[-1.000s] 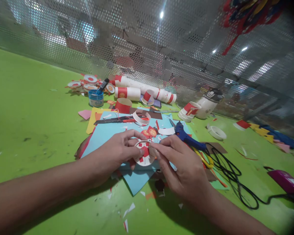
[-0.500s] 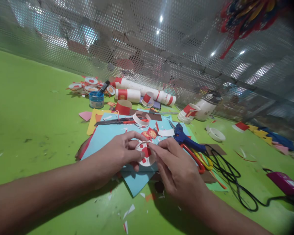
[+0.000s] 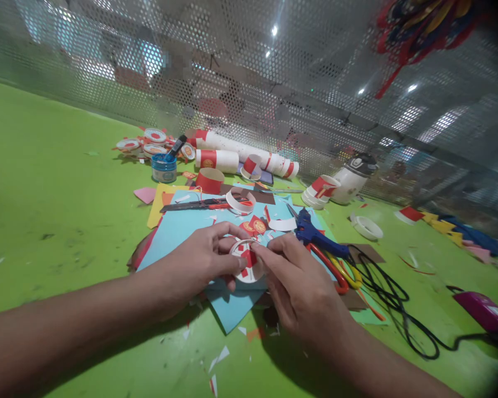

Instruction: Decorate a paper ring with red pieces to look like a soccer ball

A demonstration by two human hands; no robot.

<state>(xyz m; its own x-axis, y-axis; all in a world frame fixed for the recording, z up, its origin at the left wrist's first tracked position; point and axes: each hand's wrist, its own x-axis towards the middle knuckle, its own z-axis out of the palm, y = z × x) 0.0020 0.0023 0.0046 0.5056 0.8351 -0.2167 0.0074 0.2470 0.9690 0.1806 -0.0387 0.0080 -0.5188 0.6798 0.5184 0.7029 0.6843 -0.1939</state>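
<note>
Just above the blue paper [image 3: 170, 237], one red-and-white disc [image 3: 251, 274] is held by two hands: the left hand [image 3: 207, 251] pinches it from the left, thumb across its face; the right hand [image 3: 307, 282] pinches its right rim. On the paper lie two seals [image 3: 257, 225] and one white ring [image 3: 240, 210]; one glue gun [image 3: 321, 239] crosses its right edge. Behind the paper stand one jar [image 3: 164, 170] and one kettle [image 3: 352, 181]. Beneath it spreads a green table [image 3: 66, 188]; beyond rises a mesh wall [image 3: 240, 66]. Fingers cover part of the disc; whether the right fingertips also hold a scrap, I cannot tell. Shapes behind the mesh are blurred.
</note>
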